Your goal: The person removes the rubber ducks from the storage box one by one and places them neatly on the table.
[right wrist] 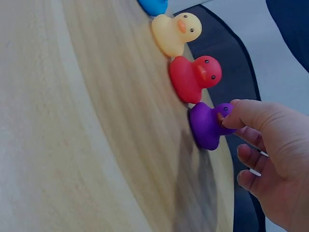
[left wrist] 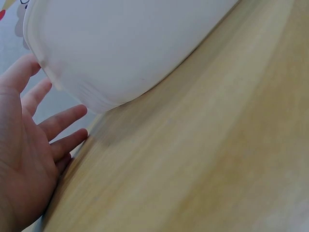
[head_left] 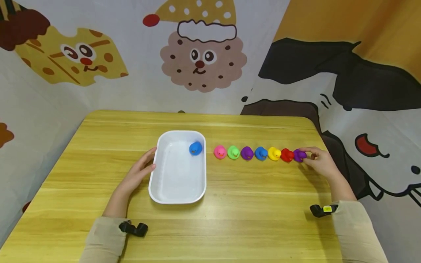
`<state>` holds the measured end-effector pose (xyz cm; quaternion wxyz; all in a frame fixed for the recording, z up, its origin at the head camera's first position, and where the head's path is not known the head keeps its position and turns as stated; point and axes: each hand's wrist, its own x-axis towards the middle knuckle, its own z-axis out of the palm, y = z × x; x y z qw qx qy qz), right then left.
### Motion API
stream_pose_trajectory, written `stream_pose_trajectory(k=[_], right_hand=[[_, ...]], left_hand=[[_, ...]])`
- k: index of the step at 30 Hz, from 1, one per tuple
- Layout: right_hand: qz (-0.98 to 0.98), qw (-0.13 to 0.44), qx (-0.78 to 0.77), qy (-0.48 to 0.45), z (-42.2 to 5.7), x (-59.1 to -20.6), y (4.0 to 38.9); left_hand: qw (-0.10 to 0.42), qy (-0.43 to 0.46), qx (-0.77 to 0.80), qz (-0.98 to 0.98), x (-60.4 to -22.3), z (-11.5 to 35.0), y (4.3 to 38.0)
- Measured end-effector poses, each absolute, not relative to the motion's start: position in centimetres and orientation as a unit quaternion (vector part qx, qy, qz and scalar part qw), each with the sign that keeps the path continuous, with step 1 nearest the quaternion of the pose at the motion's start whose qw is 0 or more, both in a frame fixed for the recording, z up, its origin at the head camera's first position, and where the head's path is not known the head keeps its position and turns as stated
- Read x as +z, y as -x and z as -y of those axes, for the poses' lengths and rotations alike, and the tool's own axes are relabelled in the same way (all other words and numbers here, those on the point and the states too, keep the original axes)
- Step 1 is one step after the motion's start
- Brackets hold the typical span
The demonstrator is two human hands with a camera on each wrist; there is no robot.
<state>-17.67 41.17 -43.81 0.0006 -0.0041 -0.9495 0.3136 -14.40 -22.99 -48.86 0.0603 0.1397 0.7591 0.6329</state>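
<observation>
My right hand (head_left: 319,160) pinches the head of a purple rubber duck (right wrist: 205,126) between thumb and fingers, at the right end of a row. Beside that duck sits a red duck (right wrist: 193,79), followed by a yellow duck (right wrist: 174,36). The row runs on leftward with a blue duck (head_left: 261,153), another purple duck (head_left: 247,153), a green duck (head_left: 234,152) and a pink duck (head_left: 220,152). Inside a white plastic tray (head_left: 177,179) lies one blue duck (head_left: 195,148), near its right wall. My left hand (head_left: 139,170) rests its extended fingers against the tray's left side.
Everything stands on a wood-grain table (head_left: 250,219). A cartoon-printed cloth (head_left: 131,98) hangs behind the table's back edge and along its sides. Each wrist bears a black camera mount (head_left: 135,229). The row's right end is near the table's right edge.
</observation>
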Motion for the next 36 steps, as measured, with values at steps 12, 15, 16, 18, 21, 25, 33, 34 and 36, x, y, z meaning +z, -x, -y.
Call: stream_pose_trajectory(k=[12,15,16,18,21,25,33,34,36], right_hand=[[0.926,0.169,0.338,0.023,-38.2,-41.0,16.6],[0.912,0.195,0.361,0.026,-36.6,-40.4,16.6],[0.907,0.2,0.37,0.025,-36.0,-40.2,16.6],[0.899,0.208,0.385,0.023,-34.7,-39.8,16.5],[0.89,0.214,0.403,0.016,-32.9,-39.2,16.3],[0.885,0.221,0.41,-0.002,-30.6,-38.9,16.2],[0.875,0.22,0.427,-0.054,-26.1,-39.2,16.1],[0.874,0.218,0.431,-0.061,-25.6,-39.2,16.1],[0.872,0.213,0.435,-0.073,-24.5,-39.2,16.1]], left_hand=[[0.064,-0.133,0.634,-0.759,-48.8,23.1,14.3],[0.064,-0.134,0.635,-0.758,-48.7,23.0,14.3],[0.064,-0.134,0.635,-0.758,-48.7,23.0,14.3],[0.065,-0.133,0.636,-0.757,-48.7,22.9,14.2],[0.066,-0.132,0.636,-0.758,-48.7,22.9,14.2],[0.067,-0.129,0.634,-0.76,-48.6,22.9,14.2],[0.071,-0.127,0.633,-0.761,-48.6,22.9,14.2],[0.071,-0.126,0.633,-0.761,-48.6,22.9,14.2],[0.07,-0.126,0.633,-0.76,-48.6,22.9,14.2]])
